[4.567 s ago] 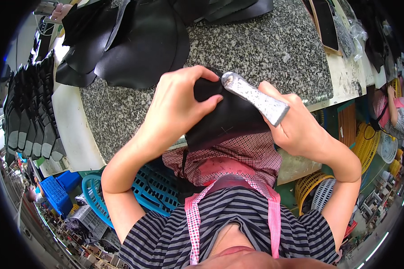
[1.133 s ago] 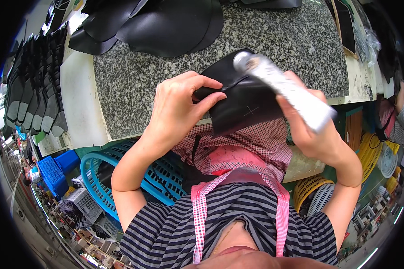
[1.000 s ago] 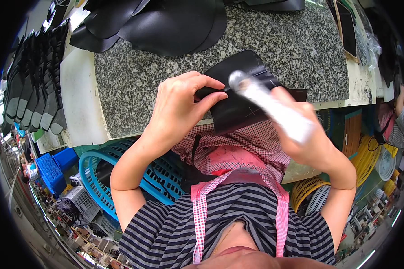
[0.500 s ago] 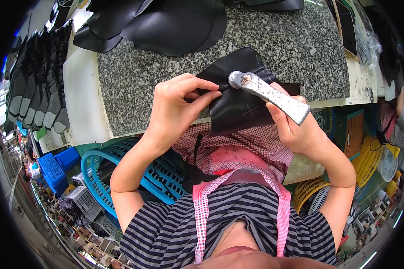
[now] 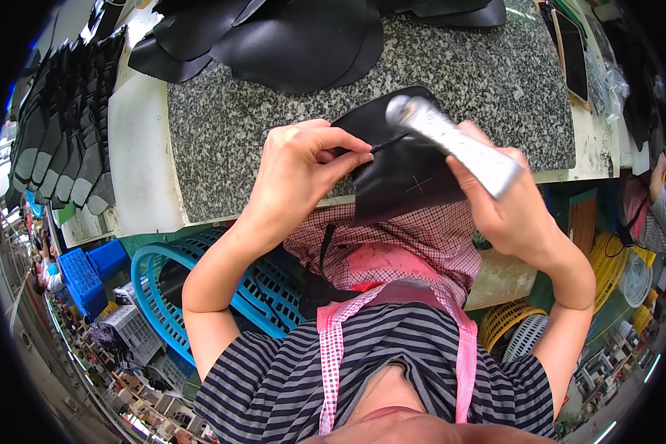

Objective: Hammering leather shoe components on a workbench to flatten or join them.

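A black leather piece [image 5: 392,181] with a pale cross mark lies over the near edge of the speckled stone slab [image 5: 274,133], partly overhanging toward my lap. With thumb and fingertips together, my left hand [image 5: 303,163] pinches a narrow raised fold or strip at the leather's left part. My right hand [image 5: 499,200] is closed round a worn, pale metal hammer [image 5: 459,140], which is blurred by motion. Its round end hangs over the leather near the far end of the fold, and its flared end points toward my right wrist. Whether it touches the leather I cannot tell.
Large black leather pieces [image 5: 296,48] are piled at the slab's far side. Several rows of dark cut parts [image 5: 59,140] stand at the left. A phone-like dark device [image 5: 572,55] lies far right. A blue basket [image 5: 152,296] and yellow baskets [image 5: 507,322] stand below.
The hammer's round end has shifted slightly right and away from me, now blurred. My left hand's pinch has moved a little right, and a dark raised fold or strip shows beyond its fingertips.
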### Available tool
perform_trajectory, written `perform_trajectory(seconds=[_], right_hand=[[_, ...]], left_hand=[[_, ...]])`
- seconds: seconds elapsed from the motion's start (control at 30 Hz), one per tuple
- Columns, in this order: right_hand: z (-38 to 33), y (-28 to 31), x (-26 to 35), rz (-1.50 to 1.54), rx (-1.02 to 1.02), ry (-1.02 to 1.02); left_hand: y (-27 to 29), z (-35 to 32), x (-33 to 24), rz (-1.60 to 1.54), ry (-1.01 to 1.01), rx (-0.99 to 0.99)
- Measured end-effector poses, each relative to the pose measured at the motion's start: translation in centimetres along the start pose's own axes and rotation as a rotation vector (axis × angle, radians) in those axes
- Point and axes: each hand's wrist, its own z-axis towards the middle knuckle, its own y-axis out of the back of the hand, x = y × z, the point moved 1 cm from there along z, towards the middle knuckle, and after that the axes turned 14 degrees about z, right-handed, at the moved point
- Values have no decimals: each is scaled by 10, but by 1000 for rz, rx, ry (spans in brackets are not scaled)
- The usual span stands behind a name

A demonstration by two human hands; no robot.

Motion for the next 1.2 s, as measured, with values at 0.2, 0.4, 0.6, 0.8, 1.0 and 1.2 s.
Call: perform_trajectory(seconds=[0.2,0.4,0.6,0.8,1.0,1.2], right_hand=[[-7,-4,-8,-21,146,-147],[-32,13,-13,86,-342,-83],[-41,15,-39,106,-190,-210],[-43,18,-50,191,-234,-83],[-45,16,-56,195,-258,-27],[-44,25,-48,123,-139,-155]], left_hand=[[-2,4,-7,26,18,8],[-48,3,-33,117,-76,-273],[-66,16,-50,122,-145,-268],[-55,20,-44,213,-267,-251],[-49,30,-49,-31,-8,-77],[-44,34,-51,98,-67,-75]])
